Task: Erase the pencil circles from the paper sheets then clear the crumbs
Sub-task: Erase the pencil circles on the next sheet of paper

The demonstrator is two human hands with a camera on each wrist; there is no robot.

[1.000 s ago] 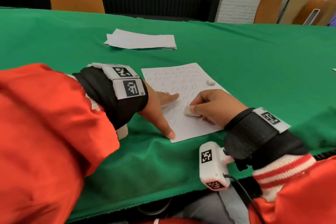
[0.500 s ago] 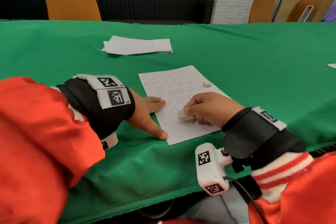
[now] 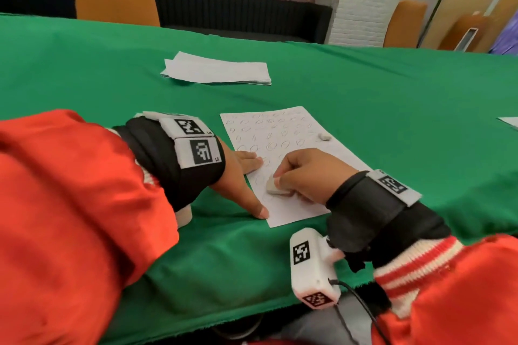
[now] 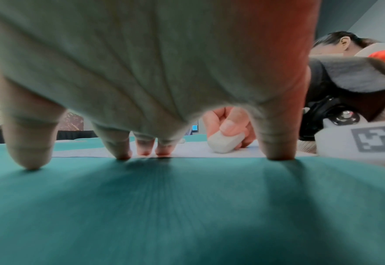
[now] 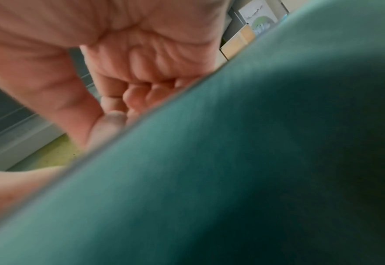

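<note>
Since 0.5 s ago the right hand (image 3: 305, 173), pinching the eraser (image 3: 276, 186), stays on the paper sheet (image 3: 283, 131) beside the flat, spread left hand (image 3: 241, 173); no legible writing.

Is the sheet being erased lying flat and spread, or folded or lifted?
Flat and spread. The sheet lies on the green cloth, pinned by the left hand.

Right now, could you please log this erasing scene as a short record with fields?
sheet in work: paper sheet with pencil circles, flat on the green tablecloth
left hand: fingers spread, pressing the sheet's left edge
right hand: pinching a white eraser on the sheet
also on sheet: small eraser piece
farther back: paper stack
</note>
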